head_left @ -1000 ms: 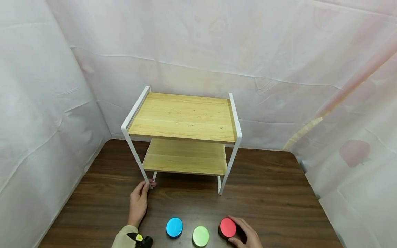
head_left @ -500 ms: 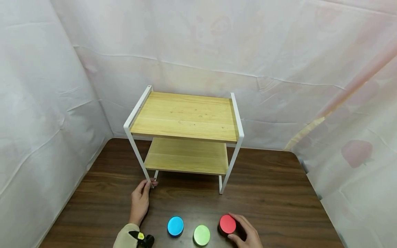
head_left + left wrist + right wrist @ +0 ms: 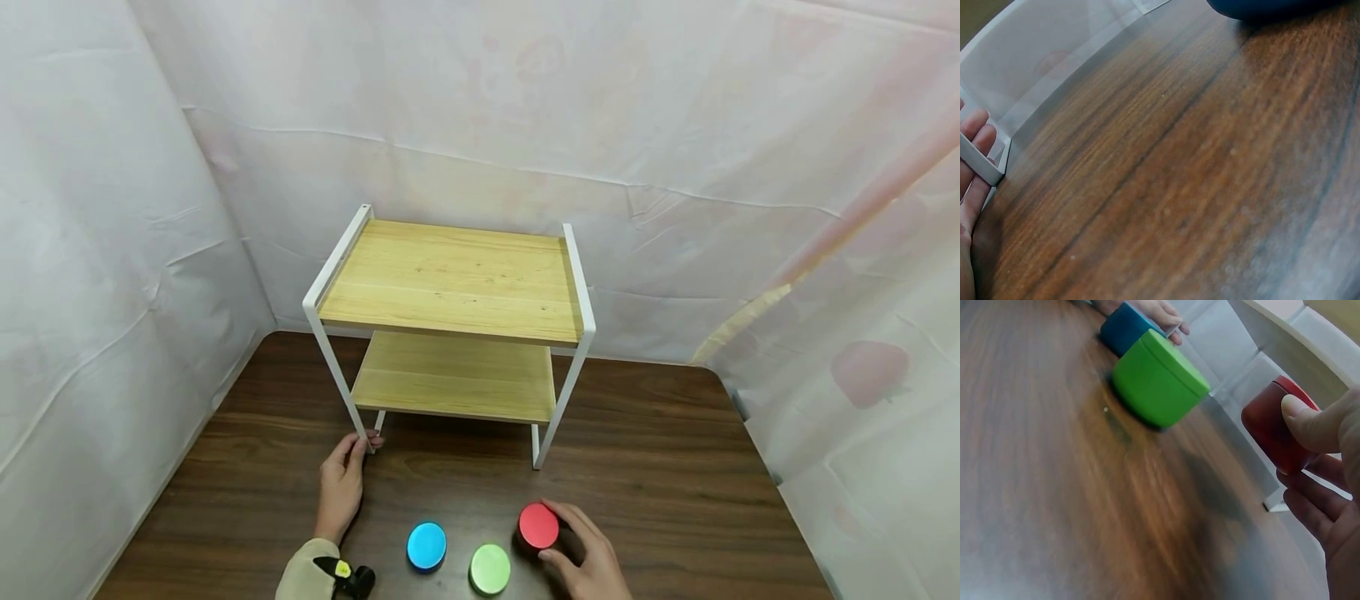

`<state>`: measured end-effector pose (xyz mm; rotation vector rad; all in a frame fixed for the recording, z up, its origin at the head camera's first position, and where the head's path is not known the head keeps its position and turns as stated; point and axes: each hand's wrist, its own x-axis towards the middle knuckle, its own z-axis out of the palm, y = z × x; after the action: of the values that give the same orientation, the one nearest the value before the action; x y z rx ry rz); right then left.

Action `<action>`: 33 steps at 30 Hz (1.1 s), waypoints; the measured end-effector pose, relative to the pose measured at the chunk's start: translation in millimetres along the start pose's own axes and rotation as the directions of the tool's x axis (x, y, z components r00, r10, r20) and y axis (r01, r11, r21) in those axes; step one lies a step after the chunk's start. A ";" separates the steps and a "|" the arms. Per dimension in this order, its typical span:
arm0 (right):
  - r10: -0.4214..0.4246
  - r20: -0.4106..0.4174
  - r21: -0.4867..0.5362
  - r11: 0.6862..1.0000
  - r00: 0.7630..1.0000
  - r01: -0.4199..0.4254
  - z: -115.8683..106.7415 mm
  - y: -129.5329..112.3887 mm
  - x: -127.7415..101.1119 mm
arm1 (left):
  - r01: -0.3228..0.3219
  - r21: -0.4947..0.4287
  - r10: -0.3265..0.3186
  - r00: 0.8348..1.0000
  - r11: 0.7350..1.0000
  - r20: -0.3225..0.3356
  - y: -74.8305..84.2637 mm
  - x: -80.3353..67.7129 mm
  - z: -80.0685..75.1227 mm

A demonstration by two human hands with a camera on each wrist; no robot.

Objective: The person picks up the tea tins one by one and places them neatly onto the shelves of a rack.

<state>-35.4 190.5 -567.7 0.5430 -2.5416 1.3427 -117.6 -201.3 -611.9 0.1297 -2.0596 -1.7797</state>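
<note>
We find the right hand (image 3: 588, 554) at the bottom of the head frame, right of centre, holding the red container (image 3: 538, 527) between thumb and fingers. In the right wrist view the red container sits at the right of the frame, tilted and apart from the tabletop (image 3: 675, 483). Its lid is on, so we cannot tell its contents.

We note the left hand (image 3: 341, 487), lower left of centre, pinching the front left leg (image 3: 337, 377) of a white-framed rack (image 3: 578, 279) near its foot. The rack stands mid-frame on the tabletop, with a pale wooden upper shelf (image 3: 453, 279) and lower shelf (image 3: 453, 379).

Along the bottom of the head frame we record two further round containers on the tabletop: the blue container (image 3: 427, 547) left of centre, and the green container (image 3: 490, 570) between it and the red one, lower down. The green container's lid seam shows in the right wrist view; we see the tops of both covered, contents hidden.
</note>
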 end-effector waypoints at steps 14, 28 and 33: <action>-0.096 0.020 0.073 0.993 0.995 0.095 7.7 -16.4 16.7 | 0.016 0.008 -0.016 1.000 1.000 -0.008 1.3 -1.6 -1.0; -0.127 0.053 0.061 0.990 0.990 0.124 13.2 -31.6 34.3 | 0.041 -0.045 -0.042 0.999 0.998 -0.005 0.9 0.5 0.6; -0.059 0.105 0.098 0.994 0.993 0.049 12.8 -41.7 44.7 | 0.019 -0.031 -0.019 1.000 0.999 -0.001 2.7 2.2 3.6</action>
<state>-58.8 148.6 -527.7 0.7156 -2.5364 1.4592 -120.4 -198.3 -609.1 0.1414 -2.0350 -1.8217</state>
